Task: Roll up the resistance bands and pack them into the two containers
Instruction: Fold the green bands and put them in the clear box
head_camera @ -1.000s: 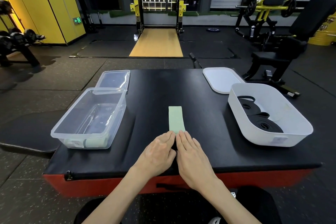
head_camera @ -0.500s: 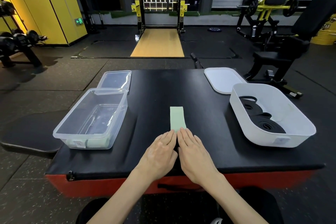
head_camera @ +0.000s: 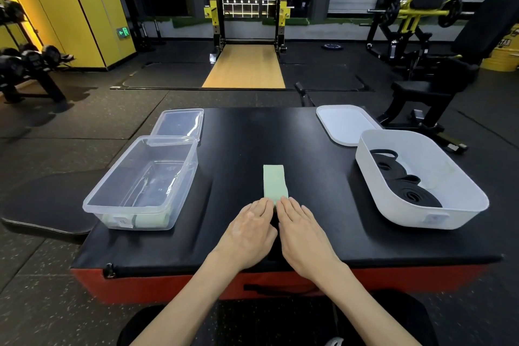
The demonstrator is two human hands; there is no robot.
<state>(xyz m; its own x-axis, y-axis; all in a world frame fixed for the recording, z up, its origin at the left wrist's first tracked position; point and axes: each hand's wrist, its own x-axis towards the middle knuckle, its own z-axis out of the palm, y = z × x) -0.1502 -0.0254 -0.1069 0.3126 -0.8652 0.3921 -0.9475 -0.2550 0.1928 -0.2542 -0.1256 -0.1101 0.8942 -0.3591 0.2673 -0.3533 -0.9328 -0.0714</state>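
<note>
A light green resistance band lies flat on the black padded platform, running away from me. My left hand and my right hand lie side by side with straight fingers, fingertips pressing on the band's near end, which they hide. A clear plastic container stands at the left with green rolled bands at its near end. A white tub at the right holds black rolled bands.
A clear lid lies behind the clear container and a white lid behind the white tub. The platform has a red front edge. Gym racks, a bench and dumbbells stand on the floor beyond.
Both hands have crept slightly forward along the green band, so less of it shows ahead of the fingertips. The containers have not moved.
</note>
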